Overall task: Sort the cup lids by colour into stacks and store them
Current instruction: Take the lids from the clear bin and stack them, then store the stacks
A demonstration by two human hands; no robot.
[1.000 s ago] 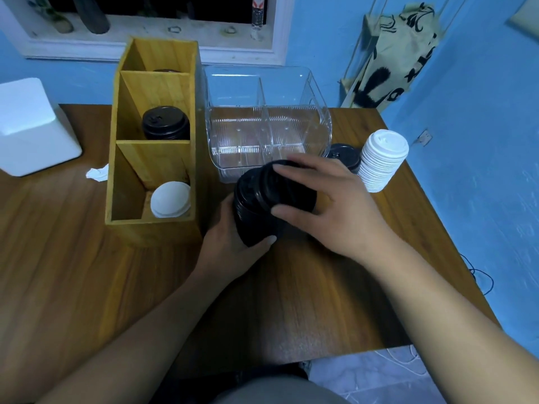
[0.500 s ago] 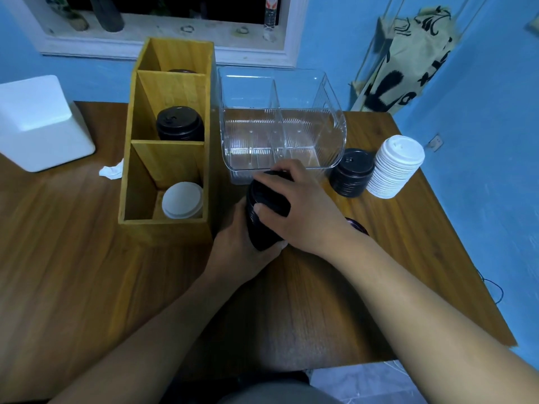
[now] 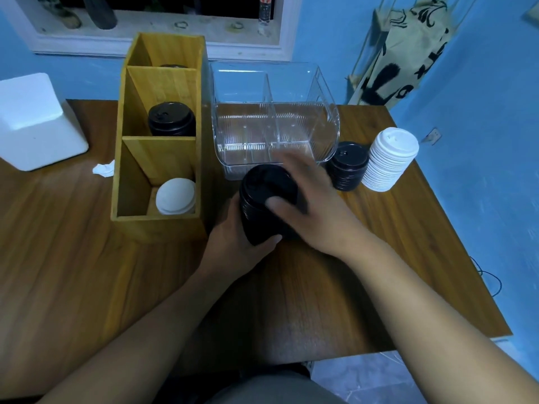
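A tall stack of black lids (image 3: pixel 262 199) stands at the table's centre. My left hand (image 3: pixel 233 243) grips its lower left side. From the right, my right hand (image 3: pixel 315 205) curls round its top, thumb on the front. A shorter black stack (image 3: pixel 347 164) and a white stack (image 3: pixel 388 158) stand at the right. The wooden organiser (image 3: pixel 128 158) holds black lids (image 3: pixel 171 119) in its middle slot and white lids (image 3: pixel 175 196) in its near slot. A clear divided bin (image 3: pixel 326 123) sits just behind the held stack.
A white block (image 3: pixel 35 123) sits at the far left, with a crumpled paper scrap (image 3: pixel 103 169) beside the organiser. The table's (image 3: pixel 73 272) right edge runs close to the white stack. A patterned bag (image 3: pixel 402 48) hangs on the blue wall.
The held black stack has been set upright between my hands. My right hand has moved from its side onto its top. The short black stack at the right has come into full view.
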